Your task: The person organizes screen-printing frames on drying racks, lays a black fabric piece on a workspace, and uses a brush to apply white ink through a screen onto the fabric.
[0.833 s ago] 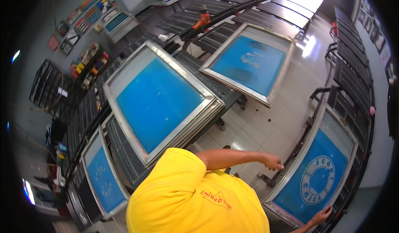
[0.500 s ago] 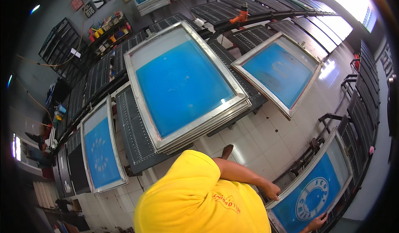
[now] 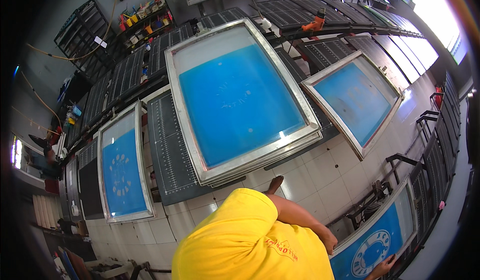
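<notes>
My left hand (image 3: 327, 241) is closed on the near-left edge of a screen printing frame (image 3: 399, 215) at the lower right. My right hand (image 3: 382, 268) curls around the opposite edge of that frame, its fingertips showing on the rim. Blue mesh fills most of the frame, with a pale ring-shaped design with lettering on it. The picture's lower edge cuts off its bottom part. My yellow-sleeved body is turned towards it.
A stack of metal-rimmed blue screens (image 3: 240, 100) lies across a dark printing table (image 3: 172, 155). Another blue screen (image 3: 357, 100) rests to its right; one more (image 3: 122, 175) leans at left. Black racks (image 3: 442, 145) line the right side. White tiles (image 3: 320, 170) cover the floor.
The view has turned a little, shifting the stack and tables to the right. The frame I hold sits slightly lower in the picture, both hands still on its edges.
</notes>
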Demonstrator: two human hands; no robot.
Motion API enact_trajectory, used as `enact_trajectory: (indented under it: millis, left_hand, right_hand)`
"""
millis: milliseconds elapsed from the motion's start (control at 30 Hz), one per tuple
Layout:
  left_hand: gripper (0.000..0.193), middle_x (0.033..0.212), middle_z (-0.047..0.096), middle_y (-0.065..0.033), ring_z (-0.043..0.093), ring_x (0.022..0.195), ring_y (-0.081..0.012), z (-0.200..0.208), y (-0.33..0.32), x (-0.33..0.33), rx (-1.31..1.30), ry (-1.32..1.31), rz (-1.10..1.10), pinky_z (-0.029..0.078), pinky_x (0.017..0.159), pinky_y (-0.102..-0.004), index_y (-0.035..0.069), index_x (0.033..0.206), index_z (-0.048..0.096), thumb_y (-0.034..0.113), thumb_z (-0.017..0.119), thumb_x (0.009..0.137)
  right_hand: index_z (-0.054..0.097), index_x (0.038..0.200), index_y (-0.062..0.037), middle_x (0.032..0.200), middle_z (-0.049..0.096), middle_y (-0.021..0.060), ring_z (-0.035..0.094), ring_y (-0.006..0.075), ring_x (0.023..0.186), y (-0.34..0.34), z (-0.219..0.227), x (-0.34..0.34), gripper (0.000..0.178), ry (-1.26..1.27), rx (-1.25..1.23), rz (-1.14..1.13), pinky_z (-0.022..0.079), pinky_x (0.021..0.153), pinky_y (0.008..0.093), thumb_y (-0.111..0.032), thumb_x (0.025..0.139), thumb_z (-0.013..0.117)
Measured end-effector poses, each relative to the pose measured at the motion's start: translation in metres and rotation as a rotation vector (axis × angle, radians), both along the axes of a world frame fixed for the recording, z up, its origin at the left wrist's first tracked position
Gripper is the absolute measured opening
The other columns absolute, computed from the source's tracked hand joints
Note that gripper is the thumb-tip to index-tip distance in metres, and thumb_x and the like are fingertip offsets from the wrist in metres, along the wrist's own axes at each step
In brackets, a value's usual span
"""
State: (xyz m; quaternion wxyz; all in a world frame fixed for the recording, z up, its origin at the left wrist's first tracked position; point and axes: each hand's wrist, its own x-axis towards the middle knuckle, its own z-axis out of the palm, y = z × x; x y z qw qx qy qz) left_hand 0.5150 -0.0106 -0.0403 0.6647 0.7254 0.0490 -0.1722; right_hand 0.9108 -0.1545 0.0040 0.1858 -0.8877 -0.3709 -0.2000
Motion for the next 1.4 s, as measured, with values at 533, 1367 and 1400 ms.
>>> enact_trajectory:
  millis: [533,1367,1400]
  left_hand:
    - [0.05,0.097,0.069,-0.0191,0.065,0.093,-0.0333,0.019,0.046,-0.017,0.121,-0.103,-0.152,0.05,0.079,-0.0445,-0.006,0.102,0.069,0.041,0.054,0.099]
    - [0.058,0.114,0.066,-0.0136,0.061,0.104,-0.0305,0.048,0.201,-0.018,0.493,-0.205,-0.584,0.05,0.088,-0.0402,-0.002,0.119,0.065,0.05,0.054,0.096]
    - [0.059,0.115,0.066,-0.0134,0.061,0.105,-0.0305,0.049,0.203,-0.019,0.491,-0.194,-0.583,0.05,0.089,-0.0402,-0.002,0.119,0.065,0.051,0.053,0.096]
  right_hand:
    - [0.056,0.132,-0.0003,0.122,0.064,0.0189,0.064,0.0305,0.111,0.066,0.005,-0.085,0.037,0.268,0.069,0.071,0.053,0.093,0.0367,-0.024,0.105,0.046]
    - [0.057,0.122,-0.0005,0.111,0.063,0.0155,0.059,0.0268,0.102,0.249,-0.108,-0.279,0.031,0.914,-0.581,0.453,0.047,0.089,0.0374,-0.012,0.093,0.062]
    - [0.056,0.122,-0.0007,0.111,0.063,0.015,0.059,0.0264,0.101,0.249,-0.112,-0.28,0.031,0.915,-0.596,0.448,0.047,0.088,0.0372,-0.012,0.093,0.062]
